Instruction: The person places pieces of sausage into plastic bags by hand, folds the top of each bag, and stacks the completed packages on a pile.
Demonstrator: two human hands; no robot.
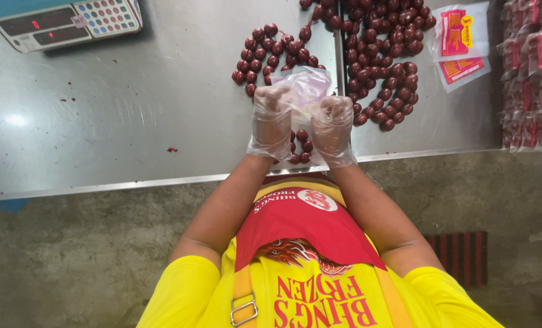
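Gloved hands seen from above at the near edge of a stainless-steel surface (100,121). Left hand (271,121) and right hand (333,129), each in a loose clear plastic glove, hold a thin clear plastic bag (309,85) between them, just above the surface; fingers of both hands are closed on the bag's edges, though how far its mouth is parted cannot be told through the crumpled film. A short string of small round dark-red sausages (300,147) lies on the surface directly below and between the hands. A larger cluster of linked sausages (274,54) lies just beyond the bag, and a bigger heap (386,61) to its right. A digital scale (67,23) stands at the far left; printed red-and-yellow pouches (462,42) and stacked packed sausages (532,73) lie at the far right.
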